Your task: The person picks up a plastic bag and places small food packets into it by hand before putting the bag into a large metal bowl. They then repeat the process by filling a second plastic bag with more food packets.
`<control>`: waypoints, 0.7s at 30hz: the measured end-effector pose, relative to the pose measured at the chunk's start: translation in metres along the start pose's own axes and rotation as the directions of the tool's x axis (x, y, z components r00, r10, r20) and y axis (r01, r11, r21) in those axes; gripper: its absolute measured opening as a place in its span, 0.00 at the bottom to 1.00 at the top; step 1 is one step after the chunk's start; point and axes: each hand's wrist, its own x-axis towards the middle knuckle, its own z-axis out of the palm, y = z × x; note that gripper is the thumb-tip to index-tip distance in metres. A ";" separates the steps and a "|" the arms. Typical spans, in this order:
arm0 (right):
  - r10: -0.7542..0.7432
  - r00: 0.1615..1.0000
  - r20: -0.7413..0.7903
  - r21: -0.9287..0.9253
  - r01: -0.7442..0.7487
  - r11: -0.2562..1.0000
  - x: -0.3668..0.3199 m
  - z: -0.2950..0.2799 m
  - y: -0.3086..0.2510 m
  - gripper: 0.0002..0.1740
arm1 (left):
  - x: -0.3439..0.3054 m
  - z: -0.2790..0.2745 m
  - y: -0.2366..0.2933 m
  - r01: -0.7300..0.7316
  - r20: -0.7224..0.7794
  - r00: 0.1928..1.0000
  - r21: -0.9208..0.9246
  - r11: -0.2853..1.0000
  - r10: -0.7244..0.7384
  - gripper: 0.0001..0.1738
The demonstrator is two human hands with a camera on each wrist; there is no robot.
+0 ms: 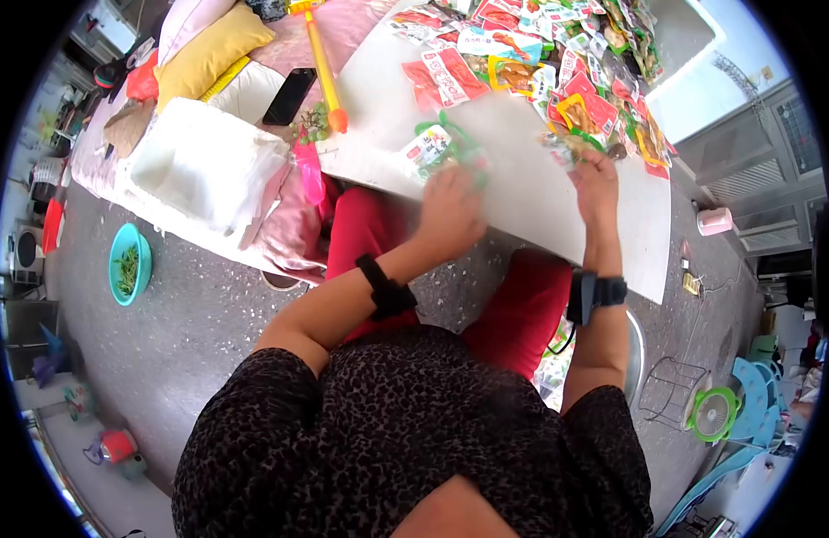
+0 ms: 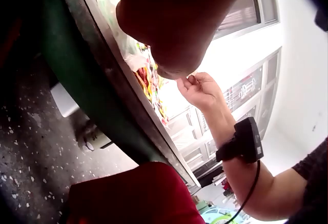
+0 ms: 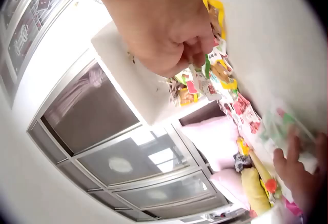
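Note:
My left hand [image 1: 453,211], blurred, is low over the white table [image 1: 370,148] beside a clear, green-marked bag [image 1: 459,148] and a white-and-green packet [image 1: 428,146]. In the right wrist view the fingers of the left hand [image 3: 300,175] are spread and loosely bent at that bag [image 3: 282,126]. My right hand [image 1: 597,190] pinches a small packet with a green edge [image 1: 562,148] at the front of the pile of packets [image 1: 603,54]. From the right wrist, the right hand [image 3: 164,34] has thumb and fingertips together on the packet [image 3: 202,80].
A black phone [image 1: 290,96] and a yellow stick with an orange tip [image 1: 323,72] lie left of the packets. Further left, a white foam box [image 1: 195,166] stands on the pink bedding. A teal basin [image 1: 129,264] is on the floor. A white basin [image 1: 683,40] stands behind the pile.

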 end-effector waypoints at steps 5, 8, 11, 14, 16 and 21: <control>-0.151 0.985 0.086 -0.125 0.161 0.979 -0.079 0.017 0.011 0.07 | -0.019 0.009 0.016 0.466 0.373 0.885 -0.708 0.531 -0.280 0.18; -0.160 0.978 0.137 -0.149 0.180 0.972 -0.117 0.027 0.018 0.07 | -0.002 0.003 0.022 0.630 0.710 0.670 -0.699 -0.338 -0.217 0.16; -0.185 0.960 0.212 -0.120 0.213 0.970 -0.137 0.030 0.029 0.11 | -0.006 0.028 0.008 0.501 0.594 0.795 -0.756 -0.422 -0.120 0.14; -0.109 0.978 0.179 -0.045 0.118 0.992 -0.147 0.020 0.028 0.15 | -0.011 0.041 -0.009 0.440 0.455 0.883 -0.888 -0.134 -0.112 0.15; -0.043 0.996 0.073 -0.107 0.050 0.993 -0.146 0.004 0.022 0.19 | -0.001 0.009 0.002 0.477 0.536 0.829 -0.826 -0.299 -0.159 0.16; 0.110 0.993 0.036 -0.256 -0.097 0.962 -0.134 -0.010 -0.005 0.29 | 0.004 -0.017 0.014 0.634 0.703 0.692 -0.700 -0.327 -0.163 0.18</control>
